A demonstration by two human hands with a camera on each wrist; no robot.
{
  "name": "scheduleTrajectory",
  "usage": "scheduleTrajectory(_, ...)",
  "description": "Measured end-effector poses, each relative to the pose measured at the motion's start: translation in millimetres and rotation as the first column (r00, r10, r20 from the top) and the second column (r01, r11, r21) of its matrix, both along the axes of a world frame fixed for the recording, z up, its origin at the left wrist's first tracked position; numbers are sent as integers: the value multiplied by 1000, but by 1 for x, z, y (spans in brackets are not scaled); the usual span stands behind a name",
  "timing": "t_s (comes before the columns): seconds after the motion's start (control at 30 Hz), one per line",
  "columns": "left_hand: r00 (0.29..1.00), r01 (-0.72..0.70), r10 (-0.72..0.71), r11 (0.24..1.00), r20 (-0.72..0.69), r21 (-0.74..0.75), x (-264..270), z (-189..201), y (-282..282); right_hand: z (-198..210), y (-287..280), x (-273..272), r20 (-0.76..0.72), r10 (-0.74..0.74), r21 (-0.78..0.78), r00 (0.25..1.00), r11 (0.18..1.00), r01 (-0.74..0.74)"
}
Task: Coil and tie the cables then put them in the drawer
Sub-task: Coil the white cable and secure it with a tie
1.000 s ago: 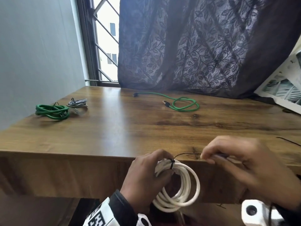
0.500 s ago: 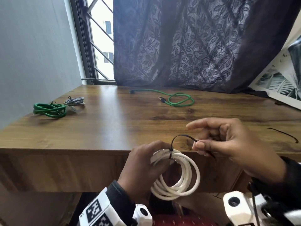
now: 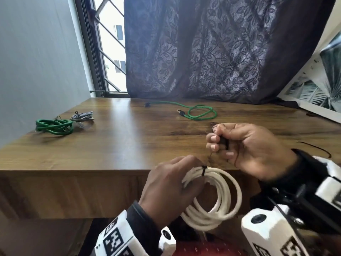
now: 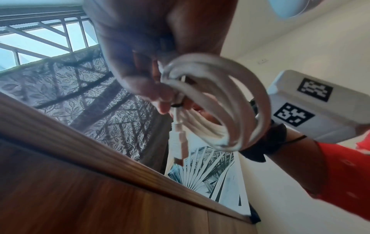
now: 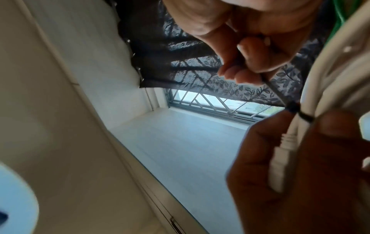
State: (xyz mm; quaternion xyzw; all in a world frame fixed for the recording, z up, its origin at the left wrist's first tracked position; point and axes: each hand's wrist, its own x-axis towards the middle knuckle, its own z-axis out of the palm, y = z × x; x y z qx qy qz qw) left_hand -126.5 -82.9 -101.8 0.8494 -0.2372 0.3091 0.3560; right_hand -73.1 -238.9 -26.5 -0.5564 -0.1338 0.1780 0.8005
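My left hand (image 3: 184,183) grips a white coiled cable (image 3: 223,202) just in front of the desk's front edge, below the desktop. A thin black tie (image 3: 203,170) is cinched round the coil at its top, beside my left fingers. Its tail runs up into my right hand (image 3: 216,141), which pinches it above the desk edge. In the left wrist view the white coil (image 4: 224,114) hangs from my fingers (image 4: 140,82) with its white plug (image 4: 178,136) pointing down. The right wrist view shows the taut tie tail (image 5: 274,90) between my right fingers and the coil.
On the wooden desk (image 3: 129,145) lie a coiled green cable (image 3: 53,124) and a coiled grey cable (image 3: 83,116) at the far left, a loose green cable (image 3: 201,113) at the back, and a spare black tie (image 3: 313,147) at the right. A dark curtain (image 3: 212,52) hangs behind.
My right hand has risen and moved back over the desk edge with the tie's tail, and the tie's loop has closed down onto the white coil. My left hand keeps its hold.
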Motion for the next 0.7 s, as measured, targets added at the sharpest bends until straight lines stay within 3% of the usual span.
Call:
scheduleTrajectory(0.1, 993, -107, 108, 993, 36, -41, 2, 3, 3, 3, 8, -12, 230, -42, -42, 972, 998, 53)
scheduleTrajectory(0.17, 985, -162, 167, 983, 43, -90, 5, 10, 7, 2, 13, -27, 411, -36, -35, 911, 998, 55)
scheduleTrajectory(0.27, 977, -201, 208, 971, 42, -127, 12, 23, 11, -11, 20, -49, 681, -33, -123, 732, 980, 158)
scheduleTrajectory(0.33, 977, -205, 209, 973, 31, -105, 14, 26, 13, -24, 25, -57, 784, -13, -192, 620, 946, 262)
scheduleTrajectory(0.4, 981, -190, 191, 979, 17, -71, 15, 22, 17, -28, 23, -55, 809, 46, -251, 585, 928, 274)
scheduleTrajectory(0.5, 981, -190, 192, 977, 12, -100, 15, 11, 28, -16, 7, -34, 783, 70, -319, 618, 898, 302)
scheduleTrajectory(0.57, 989, -146, 146, 979, -11, -143, 14, 7, 32, -3, -6, -18, 784, 66, -376, 617, 841, 389)
scheduleTrajectory(0.7, 997, -43, 30, 984, -75, -173, 13, 2, 29, 12, -16, 2, 752, 217, -540, 622, 744, 393)
